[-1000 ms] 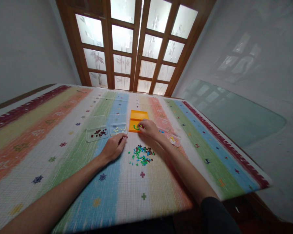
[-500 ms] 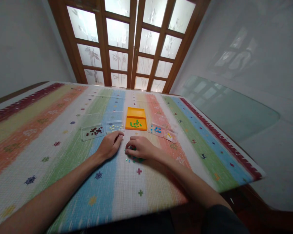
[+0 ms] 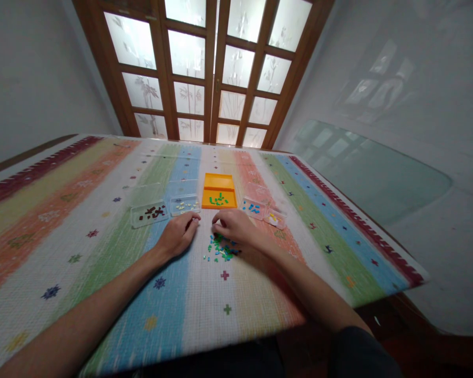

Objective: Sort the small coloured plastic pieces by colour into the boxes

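Observation:
My right hand (image 3: 234, 226) hovers just beyond a loose pile of small green and blue pieces (image 3: 223, 249) on the cloth. Its thumb and fingertips come together in a pinch; whatever may be between them is too small to make out. My left hand (image 3: 177, 233) rests on the cloth left of the pile with its fingers curled in, hiding any contents. Ahead of both hands lies an opened orange box (image 3: 219, 181), with several green pieces (image 3: 219, 199) in its near half.
Left of the orange box sit a clear box (image 3: 132, 218) of dark brown pieces and another clear box (image 3: 171, 206) of pale yellow ones. To its right, clear trays hold blue pieces (image 3: 254, 208) and yellow pieces (image 3: 275, 217). A striped tablecloth (image 3: 205, 310) covers the table.
My right hand has risen off the pile and shifted forward and to the right, uncovering more green and blue pieces. My left hand stays put.

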`<state>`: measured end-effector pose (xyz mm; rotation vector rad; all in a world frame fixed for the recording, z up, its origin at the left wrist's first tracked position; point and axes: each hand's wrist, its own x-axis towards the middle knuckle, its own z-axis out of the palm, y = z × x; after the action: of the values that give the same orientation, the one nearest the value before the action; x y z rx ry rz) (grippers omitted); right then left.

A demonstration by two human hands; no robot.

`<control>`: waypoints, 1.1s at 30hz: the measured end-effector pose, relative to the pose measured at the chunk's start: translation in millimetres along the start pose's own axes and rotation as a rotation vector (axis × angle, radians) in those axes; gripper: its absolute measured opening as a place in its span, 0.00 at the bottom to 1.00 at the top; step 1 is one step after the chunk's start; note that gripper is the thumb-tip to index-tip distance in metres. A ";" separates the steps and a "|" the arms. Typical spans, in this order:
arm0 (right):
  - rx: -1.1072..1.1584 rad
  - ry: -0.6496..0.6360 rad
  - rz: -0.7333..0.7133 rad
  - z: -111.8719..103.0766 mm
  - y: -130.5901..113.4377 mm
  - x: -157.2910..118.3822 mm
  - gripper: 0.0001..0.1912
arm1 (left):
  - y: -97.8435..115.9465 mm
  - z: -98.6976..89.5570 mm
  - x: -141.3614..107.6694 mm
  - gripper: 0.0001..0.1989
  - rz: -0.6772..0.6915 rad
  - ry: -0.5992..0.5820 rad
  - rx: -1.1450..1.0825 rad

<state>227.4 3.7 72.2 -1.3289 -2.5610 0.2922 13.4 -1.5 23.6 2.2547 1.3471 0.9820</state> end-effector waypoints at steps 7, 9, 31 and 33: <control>-0.097 0.098 0.264 -22.2 42.2 13.5 0.12 | -0.2 1.3 0.4 0.14 0.006 -0.040 0.019; -0.119 0.085 0.303 -25.5 48.0 17.8 0.13 | 0.2 1.7 0.6 0.14 0.006 -0.050 0.021; -0.054 0.054 0.217 -39.5 63.7 12.7 0.12 | 3.0 -0.4 0.5 0.15 0.029 -0.115 -0.022; 0.012 -0.017 0.134 -42.3 57.9 -0.2 0.10 | 3.3 -0.1 0.3 0.15 0.038 -0.122 -0.022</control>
<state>285.1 39.1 95.9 -1.5030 -2.4836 0.3439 15.4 -2.9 25.7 2.2917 1.2399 0.8518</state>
